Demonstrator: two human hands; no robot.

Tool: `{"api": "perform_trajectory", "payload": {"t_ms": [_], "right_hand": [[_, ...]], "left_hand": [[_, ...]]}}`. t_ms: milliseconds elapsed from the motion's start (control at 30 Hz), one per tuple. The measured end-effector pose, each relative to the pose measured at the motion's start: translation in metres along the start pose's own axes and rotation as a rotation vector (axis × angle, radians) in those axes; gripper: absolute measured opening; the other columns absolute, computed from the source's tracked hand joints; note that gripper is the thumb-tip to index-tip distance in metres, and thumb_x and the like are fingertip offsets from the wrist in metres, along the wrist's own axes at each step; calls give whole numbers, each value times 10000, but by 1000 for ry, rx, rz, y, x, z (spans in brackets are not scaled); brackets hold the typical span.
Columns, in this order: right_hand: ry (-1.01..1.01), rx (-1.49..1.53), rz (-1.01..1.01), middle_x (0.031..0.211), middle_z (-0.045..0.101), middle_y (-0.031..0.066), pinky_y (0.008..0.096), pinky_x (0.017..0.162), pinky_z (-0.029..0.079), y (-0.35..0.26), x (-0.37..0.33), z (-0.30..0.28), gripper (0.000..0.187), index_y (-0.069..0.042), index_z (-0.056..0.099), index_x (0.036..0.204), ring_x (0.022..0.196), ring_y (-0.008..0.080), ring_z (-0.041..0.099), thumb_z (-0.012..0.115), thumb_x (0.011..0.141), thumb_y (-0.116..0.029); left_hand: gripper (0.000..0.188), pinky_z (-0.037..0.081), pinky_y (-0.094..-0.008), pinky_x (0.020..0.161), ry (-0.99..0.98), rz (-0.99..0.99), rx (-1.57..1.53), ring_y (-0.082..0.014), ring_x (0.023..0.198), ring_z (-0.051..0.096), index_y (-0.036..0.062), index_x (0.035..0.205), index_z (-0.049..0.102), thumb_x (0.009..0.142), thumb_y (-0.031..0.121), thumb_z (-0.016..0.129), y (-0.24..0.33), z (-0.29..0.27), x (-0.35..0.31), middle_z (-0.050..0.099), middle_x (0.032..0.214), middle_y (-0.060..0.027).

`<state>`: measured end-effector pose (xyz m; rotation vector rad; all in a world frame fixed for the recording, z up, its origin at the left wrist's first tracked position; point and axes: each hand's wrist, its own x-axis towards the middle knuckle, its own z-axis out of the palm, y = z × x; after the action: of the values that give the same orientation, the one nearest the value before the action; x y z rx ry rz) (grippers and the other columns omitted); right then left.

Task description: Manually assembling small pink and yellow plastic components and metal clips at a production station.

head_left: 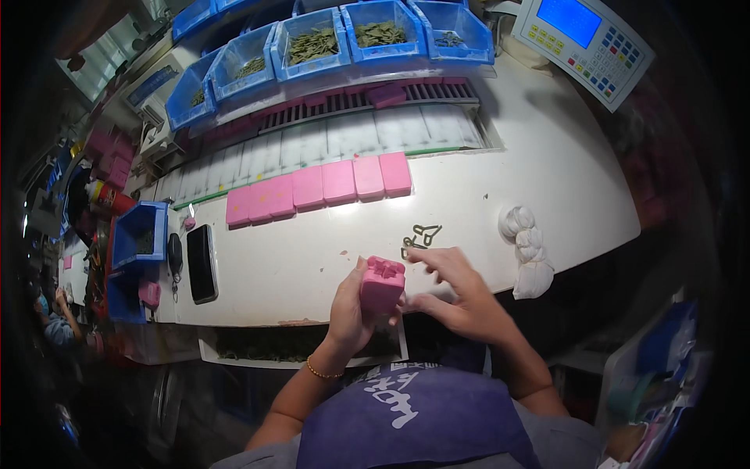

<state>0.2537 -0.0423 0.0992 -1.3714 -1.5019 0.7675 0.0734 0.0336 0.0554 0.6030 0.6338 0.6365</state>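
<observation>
My left hand point(349, 311) is closed around a pink rubber mould point(382, 286), held up near the table's front edge. An uneven hollow shows at the mould's upper end. Just to the right, my right hand point(457, 293) is open, with fingers apart and the thumb pointing toward the mould; I see nothing in it. Several small olive-green looped pieces point(423, 233) lie on the white table point(461, 191), just beyond my right fingertips. Farther back, a row of pink blocks point(323, 184) of similar size lies side by side.
Blue bins point(312, 39) with green pieces stand along the back. A phone point(201, 263) lies at the left, beside more blue bins point(141, 234). At the right are a tied white cloth bundle point(528, 254) and a keypad device point(582, 47). An open drawer point(266, 344) sits below the edge.
</observation>
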Motion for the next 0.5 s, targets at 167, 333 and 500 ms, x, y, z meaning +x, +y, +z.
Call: {"api": "perform_trajectory", "payload": {"t_ms": [167,333,500], "right_hand": [[-60,196,103,1113,595,138,307,846,467,18,2,9,299,2,607,1212,923,205,576,627,924,-74],[72,31,-49,1056,574,153,368,862,466,17,-1,20,181,8,585,1118,995,303,575,550,951,-53],[108,-51,-158,1054,559,171,382,875,467,20,-6,25,171,9,561,1102,1009,344,558,545,939,-37]], "left_hand": [[472,602,-352,760,19,119,52,-194,959,656,23,1177,524,1072,433,316,-7,10,-4,623,1076,-128],[284,576,-353,888,-89,465,699,-182,1048,624,-32,1206,553,1019,183,551,-2,6,-12,589,1150,-113],[264,567,-335,885,-86,503,643,-196,1063,621,-51,1183,573,961,80,629,-7,6,-14,589,1146,-124]]}}
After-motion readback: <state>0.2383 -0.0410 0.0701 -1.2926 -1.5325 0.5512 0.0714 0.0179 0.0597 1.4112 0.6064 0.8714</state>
